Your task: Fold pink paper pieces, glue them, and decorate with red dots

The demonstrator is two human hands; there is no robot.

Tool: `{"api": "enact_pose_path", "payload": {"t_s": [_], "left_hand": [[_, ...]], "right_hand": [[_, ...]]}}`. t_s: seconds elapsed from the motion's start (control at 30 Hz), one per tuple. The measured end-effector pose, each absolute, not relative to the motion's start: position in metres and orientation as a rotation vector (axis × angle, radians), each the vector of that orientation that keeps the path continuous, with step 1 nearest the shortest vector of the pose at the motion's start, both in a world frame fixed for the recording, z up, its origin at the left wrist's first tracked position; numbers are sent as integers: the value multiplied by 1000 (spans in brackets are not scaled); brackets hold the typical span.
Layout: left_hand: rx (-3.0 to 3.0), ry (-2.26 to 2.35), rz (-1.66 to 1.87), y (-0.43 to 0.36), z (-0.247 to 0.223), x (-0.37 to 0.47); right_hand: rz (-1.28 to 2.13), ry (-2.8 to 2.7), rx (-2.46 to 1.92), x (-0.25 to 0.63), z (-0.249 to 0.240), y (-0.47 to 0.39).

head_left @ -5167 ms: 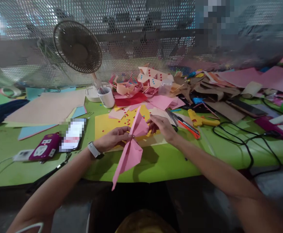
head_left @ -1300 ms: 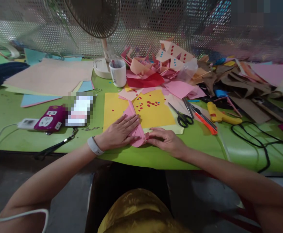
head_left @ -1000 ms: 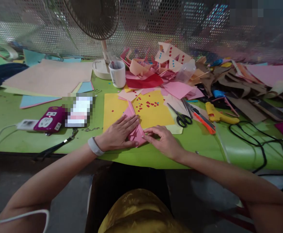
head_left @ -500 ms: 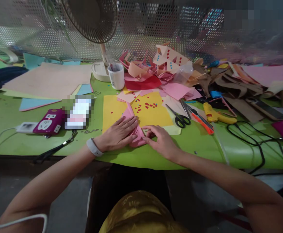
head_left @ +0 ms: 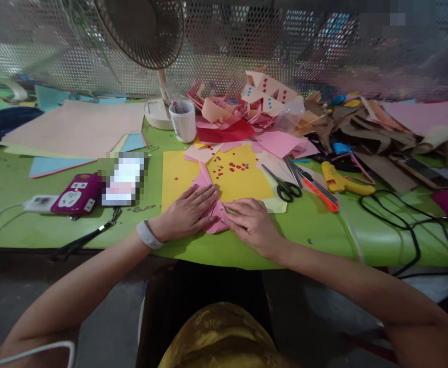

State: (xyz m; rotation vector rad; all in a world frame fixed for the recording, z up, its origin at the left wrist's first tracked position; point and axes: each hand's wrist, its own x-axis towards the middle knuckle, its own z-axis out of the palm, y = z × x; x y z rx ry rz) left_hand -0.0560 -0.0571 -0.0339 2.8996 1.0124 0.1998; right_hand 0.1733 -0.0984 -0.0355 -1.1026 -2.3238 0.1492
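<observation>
One left hand (head_left: 185,212) and one right hand (head_left: 252,225), two in all; folded pink paper (head_left: 216,226) between them, one piece; yellow sheet (head_left: 252,186), one; red squares (head_left: 232,167) on it, more than a dozen, too small for an exact tally; black-handled scissors (head_left: 290,191), one pair; orange cutter (head_left: 321,194), one; yellow glue gun (head_left: 341,184), one; fan (head_left: 141,33), one; white cup (head_left: 183,124), one; lit phone (head_left: 125,179), one; white wristband (head_left: 147,234), one; tape roll (head_left: 21,93), one; paper scraps (head_left: 218,110) behind, numerous, overlapping, not countable.
</observation>
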Motion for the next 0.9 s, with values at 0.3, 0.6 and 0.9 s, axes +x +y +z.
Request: {"api": "enact_pose_path", "payload": {"t_s": [0.3, 0.6, 0.9], "left_hand": [[2889, 1020, 207, -58, -35, -56], [2903, 1009, 218, -57, -36, -56], [2911, 1007, 250, -57, -38, -57]], "right_hand": [[35, -2409, -1071, 169, -33, -103], [31, -2429, -1044, 168, -34, -103], [10, -2429, -1051, 166, -35, -104]]}}
